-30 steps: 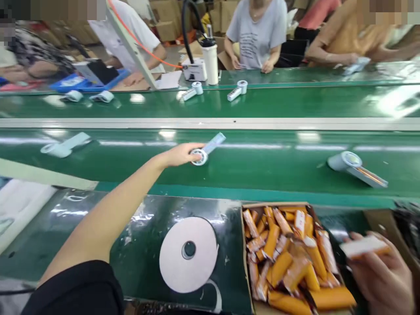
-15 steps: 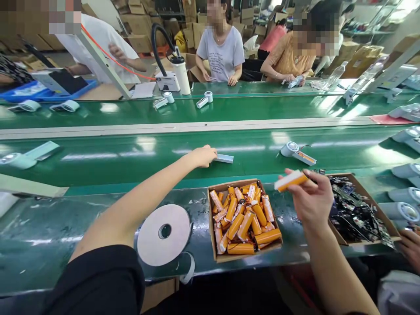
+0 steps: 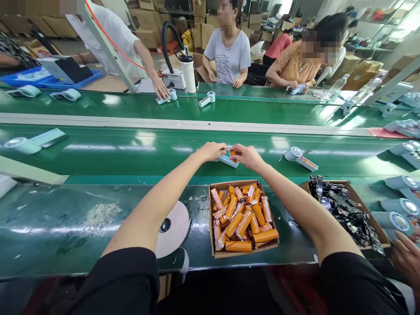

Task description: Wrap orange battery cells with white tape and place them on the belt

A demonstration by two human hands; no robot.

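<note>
Over the near green belt, my left hand closes on one end of a pale blue handle-shaped housing; my own fingers hide that end. My right hand pinches an orange-wrapped battery right at the housing's trough. Whether the battery rests inside or just above it, I cannot tell. Below my hands stands a cardboard box of orange batteries, some with white strips on them. A large roll of white tape lies left of the box, partly behind my left arm.
Another round-headed housing lies right on the belt, one more at left. A box of circuit boards sits right, beside a co-worker's hand. Across the far belt, a co-worker's hand touches a unit.
My right hand has carried the battery left and forward from above the bench to the housing. My left hand stays at the housing. A co-worker across has reached down to the far belt.
</note>
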